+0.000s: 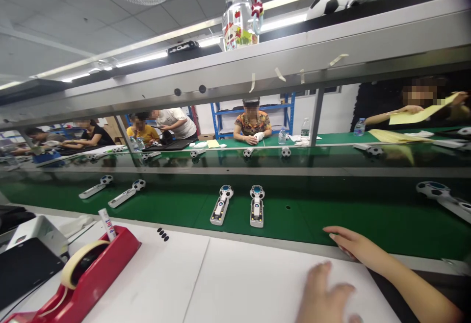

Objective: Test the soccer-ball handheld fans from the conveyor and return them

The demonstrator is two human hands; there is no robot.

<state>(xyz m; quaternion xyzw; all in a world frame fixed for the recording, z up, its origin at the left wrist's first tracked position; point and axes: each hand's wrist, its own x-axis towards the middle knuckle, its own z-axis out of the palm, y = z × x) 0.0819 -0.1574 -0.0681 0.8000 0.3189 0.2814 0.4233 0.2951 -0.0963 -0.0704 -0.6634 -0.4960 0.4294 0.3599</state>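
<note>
My left hand (324, 296), blurred by motion, is over the white work surface (228, 284) at the bottom; its fingers are spread, with nothing visible in them. From the right, my right hand (346, 242) reaches over the near edge of the green belt (309, 235), fingers stretched out and holding nothing. Left of it on the belt lie two white devices with football-patterned heads, one upright in view (256, 208) and one slanted (221, 205); their handles show exposed inner parts. Another such device (445, 198) lies at the far right.
A red tape dispenser (106, 269) holding a marker (107, 224) stands at lower left, near several black dots (162, 235). Two more devices lie on the belt at left. A shelf (287, 53) crosses above, carrying a bottle (239, 16). People sit across the line.
</note>
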